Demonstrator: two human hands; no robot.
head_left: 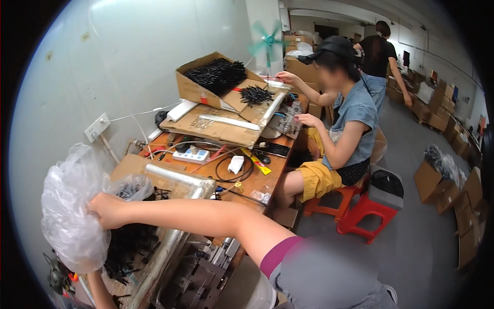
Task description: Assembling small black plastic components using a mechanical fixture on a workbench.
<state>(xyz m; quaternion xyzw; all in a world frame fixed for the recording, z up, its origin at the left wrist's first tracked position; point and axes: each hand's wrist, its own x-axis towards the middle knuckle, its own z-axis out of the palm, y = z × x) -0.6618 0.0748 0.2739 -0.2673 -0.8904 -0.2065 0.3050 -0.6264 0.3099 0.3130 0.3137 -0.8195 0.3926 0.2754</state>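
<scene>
A large clear plastic bag point(74, 206), puffed and crumpled, is held up at the left over the bench. My right hand point(108, 210) reaches across from the right, its fingers closed on the bag's side. From the lower edge my left forearm rises to the bag's underside; of my left hand point(93, 272) only the wrist end shows, and its fingers are hidden by the plastic. Thin black parts point(131, 247) lie in a heap on a cardboard tray beneath and beside the bag. Behind my right hand, more clear plastic point(136, 188) lies by the heap.
A metal fixture point(198, 275) stands at the bench's near edge. Farther along are a power strip point(191, 154), cables, a phone point(275, 149) and a box of black parts point(211, 77). A co-worker point(350, 118) sits beyond; another person stands behind. Red stools point(360, 216) and cartons occupy the floor.
</scene>
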